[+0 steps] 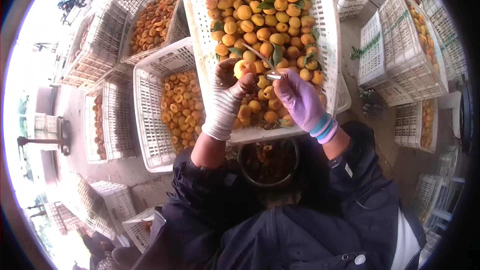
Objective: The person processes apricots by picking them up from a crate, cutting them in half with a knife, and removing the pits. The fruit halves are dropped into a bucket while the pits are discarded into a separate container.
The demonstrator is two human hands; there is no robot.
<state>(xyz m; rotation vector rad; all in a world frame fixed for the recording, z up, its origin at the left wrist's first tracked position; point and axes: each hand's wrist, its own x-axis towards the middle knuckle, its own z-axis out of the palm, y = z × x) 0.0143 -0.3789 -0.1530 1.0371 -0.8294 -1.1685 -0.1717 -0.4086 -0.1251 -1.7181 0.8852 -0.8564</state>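
Over a white crate [332, 45] of whole apricots with some green leaves, my gloved left hand [230, 90] holds one apricot [245, 68] between thumb and fingers. The glove is striped white and grey with brown-stained fingers. My right hand [298, 97], in a purple glove with a blue cuff band, is closed on a small knife [259, 54]. Its thin blade points up and left above the fruit, near the held apricot but apart from it. The far end of the knife's handle is hidden in my right hand.
A white crate [146, 115] of halved apricots stands at the left, with more fruit crates [155, 22] behind. Below the main crate is a dark round bucket [268, 162] holding scraps. Stacked crates [400, 52] stand at the right, a dark glove [372, 105] beside them.
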